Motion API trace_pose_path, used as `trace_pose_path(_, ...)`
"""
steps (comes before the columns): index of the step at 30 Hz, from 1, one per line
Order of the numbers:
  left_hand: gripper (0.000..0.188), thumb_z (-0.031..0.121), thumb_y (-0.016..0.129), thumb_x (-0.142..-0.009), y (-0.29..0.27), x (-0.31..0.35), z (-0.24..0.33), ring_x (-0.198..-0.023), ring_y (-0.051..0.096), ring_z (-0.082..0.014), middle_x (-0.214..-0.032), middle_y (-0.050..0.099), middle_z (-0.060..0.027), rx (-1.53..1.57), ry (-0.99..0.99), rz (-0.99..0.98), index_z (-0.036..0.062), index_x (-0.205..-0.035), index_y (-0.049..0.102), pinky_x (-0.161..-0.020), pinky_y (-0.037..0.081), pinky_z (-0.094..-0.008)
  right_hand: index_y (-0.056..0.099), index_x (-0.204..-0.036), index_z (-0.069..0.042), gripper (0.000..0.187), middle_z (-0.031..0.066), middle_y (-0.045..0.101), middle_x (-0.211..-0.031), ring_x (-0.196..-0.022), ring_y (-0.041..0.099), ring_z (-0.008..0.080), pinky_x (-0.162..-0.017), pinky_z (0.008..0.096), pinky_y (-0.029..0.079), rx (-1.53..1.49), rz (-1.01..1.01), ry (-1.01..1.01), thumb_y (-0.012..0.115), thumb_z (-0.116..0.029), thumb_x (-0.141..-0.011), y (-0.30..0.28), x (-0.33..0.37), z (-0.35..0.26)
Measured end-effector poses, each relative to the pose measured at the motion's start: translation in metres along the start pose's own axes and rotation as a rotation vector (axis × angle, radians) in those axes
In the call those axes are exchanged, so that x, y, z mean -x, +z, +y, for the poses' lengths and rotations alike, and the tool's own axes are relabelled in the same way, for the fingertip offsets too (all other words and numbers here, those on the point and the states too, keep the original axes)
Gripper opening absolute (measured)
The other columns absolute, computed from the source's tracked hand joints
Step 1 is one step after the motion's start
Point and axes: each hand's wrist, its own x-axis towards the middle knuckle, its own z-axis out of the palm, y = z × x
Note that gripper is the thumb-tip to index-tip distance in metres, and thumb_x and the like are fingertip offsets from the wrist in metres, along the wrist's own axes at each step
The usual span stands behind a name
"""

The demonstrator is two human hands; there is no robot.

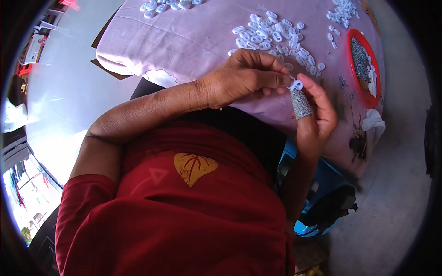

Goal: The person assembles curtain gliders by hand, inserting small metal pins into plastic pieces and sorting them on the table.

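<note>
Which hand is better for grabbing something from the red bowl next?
Probably the right hand: it is nearer the red bowl, while the left hand is farther away. Its fingers would first need to free the small white piece.

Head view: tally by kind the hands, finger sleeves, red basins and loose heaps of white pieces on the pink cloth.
Left hand and right hand: 2
Speckled grey fabric finger sleeve: 1
Round red plastic basin: 1
Heaps of small white plastic pieces on pale pink cloth: 3
Total: 7

Floor [57,145] glare at left, black rim, fisheye bending
</note>
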Motion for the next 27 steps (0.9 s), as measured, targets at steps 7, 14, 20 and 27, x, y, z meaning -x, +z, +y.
trace_pose_path(7, 0.020, 0.015, 0.064, -0.095, 0.001, 0.002, 0.003, -0.080, 0.063, -0.0042, -0.087, 0.070, -0.0009, -0.031, -0.011, 0.015, 0.0046, -0.111, 0.068, -0.062, 0.045, -0.0171, 0.063, -0.120, 0.007, 0.035, 0.0115, 0.067, -0.115, -0.103, 0.061, 0.0145, -0.093, 0.0272, 0.047, 0.095, -0.020, -0.029, 0.054, 0.009, -0.085, -0.002, 0.000, 0.002)
trace_pose_path(14, 0.018, 0.018, 0.067, -0.094, 0.001, 0.002, 0.004, -0.073, 0.058, -0.0018, -0.085, 0.070, 0.0016, 0.033, -0.025, 0.038, 0.0073, -0.108, 0.070, -0.058, 0.041, -0.0169, 0.063, -0.119, 0.006, 0.035, 0.0111, 0.067, -0.115, -0.103, 0.061, 0.0145, -0.092, 0.0271, 0.047, 0.117, -0.003, -0.023, 0.055, 0.008, -0.086, -0.003, -0.002, -0.002)
trace_pose_path(20, 0.015, 0.019, 0.069, -0.092, 0.003, 0.002, 0.004, -0.070, 0.055, -0.0013, -0.083, 0.069, 0.0025, 0.002, -0.004, 0.046, 0.0081, -0.103, 0.071, -0.058, 0.040, -0.0169, 0.063, -0.120, 0.006, 0.035, 0.0113, 0.067, -0.114, -0.102, 0.062, 0.0148, -0.093, 0.0273, 0.047, 0.128, -0.025, -0.038, 0.056, 0.008, -0.085, -0.005, -0.004, -0.001)
trace_pose_path(27, 0.013, 0.019, 0.069, -0.093, 0.006, 0.004, 0.001, -0.067, 0.052, -0.0017, -0.081, 0.067, 0.0030, 0.119, 0.021, 0.056, 0.0081, -0.098, 0.072, -0.059, 0.039, -0.0173, 0.069, -0.112, 0.004, 0.034, 0.0078, 0.070, -0.101, -0.092, 0.064, 0.0110, -0.083, 0.0237, 0.050, 0.099, 0.018, -0.006, 0.062, 0.012, -0.080, 0.000, -0.010, -0.008)
